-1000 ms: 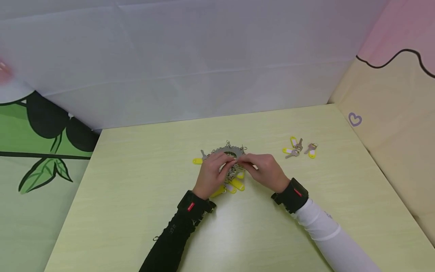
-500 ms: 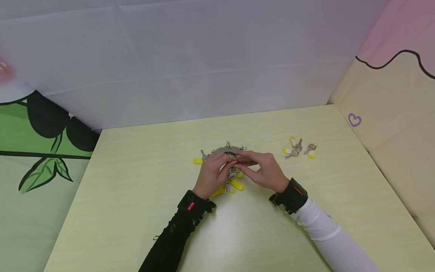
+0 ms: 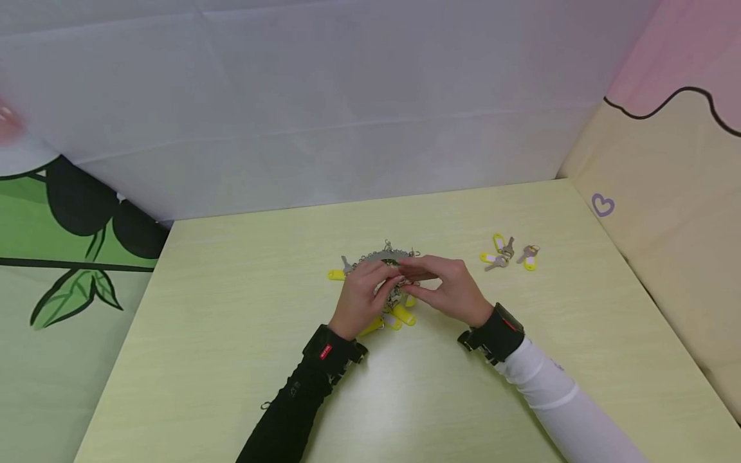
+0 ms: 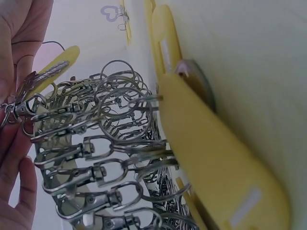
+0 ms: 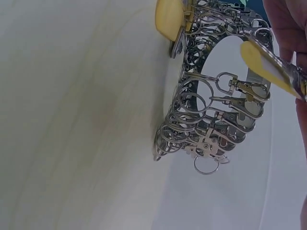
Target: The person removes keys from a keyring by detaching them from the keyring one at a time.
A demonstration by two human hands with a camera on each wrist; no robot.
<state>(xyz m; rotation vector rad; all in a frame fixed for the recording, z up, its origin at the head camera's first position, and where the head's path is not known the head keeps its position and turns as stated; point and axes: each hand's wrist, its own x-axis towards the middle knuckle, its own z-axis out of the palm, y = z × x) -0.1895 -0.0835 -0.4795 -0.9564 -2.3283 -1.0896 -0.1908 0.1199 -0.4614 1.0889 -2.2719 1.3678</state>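
Pale table (image 3: pixel 231 360); under both hands (image 3: pixel 363 296) (image 3: pixel 454 292), a metal ring (image 3: pixel 379 256) thick with clasps (image 4: pixel 98 172).

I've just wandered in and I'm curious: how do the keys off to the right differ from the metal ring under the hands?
The metal ring is larger and packed with metal clips, while the keys form a small, sparse group. The left hand and right hand partly cover the metal ring; the keys lie uncovered on the table. Both have yellow tags with them.
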